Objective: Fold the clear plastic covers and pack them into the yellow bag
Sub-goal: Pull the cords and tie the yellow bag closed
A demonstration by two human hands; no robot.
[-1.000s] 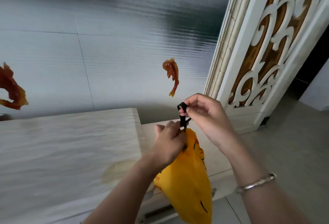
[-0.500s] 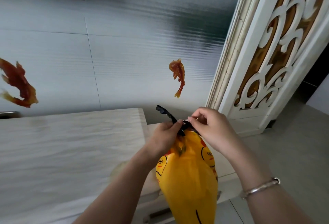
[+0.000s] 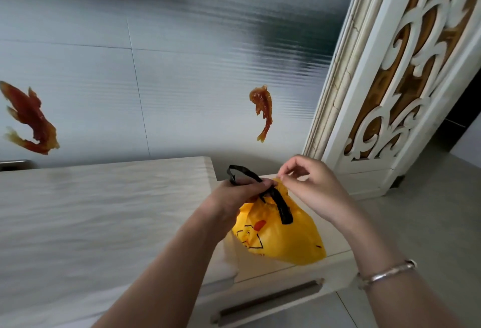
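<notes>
The yellow bag (image 3: 281,236) with black drawn lines and a red mark hangs bunched and full over the low cabinet ledge. My left hand (image 3: 234,194) grips its gathered neck together with the black strap handles (image 3: 282,205); one loop sticks out to the left of my fist, another hangs down the bag's front. My right hand (image 3: 312,187) is just right of the neck, thumb and fingertips pinching the yellow rim. No clear plastic covers show; whatever the bag holds is hidden.
A pale wood-grain cabinet top (image 3: 91,218) spreads to the left, with a lower ledge and a drawer with a slot handle (image 3: 270,299) beneath the bag. Behind is a wall with orange fish decorations (image 3: 263,108). A carved white door panel (image 3: 406,80) stands at right above grey floor.
The bag has come down lower, toward the ledge. My right hand let go of the black strap and now pinches the yellow rim; one strap end fell down the bag's front.
</notes>
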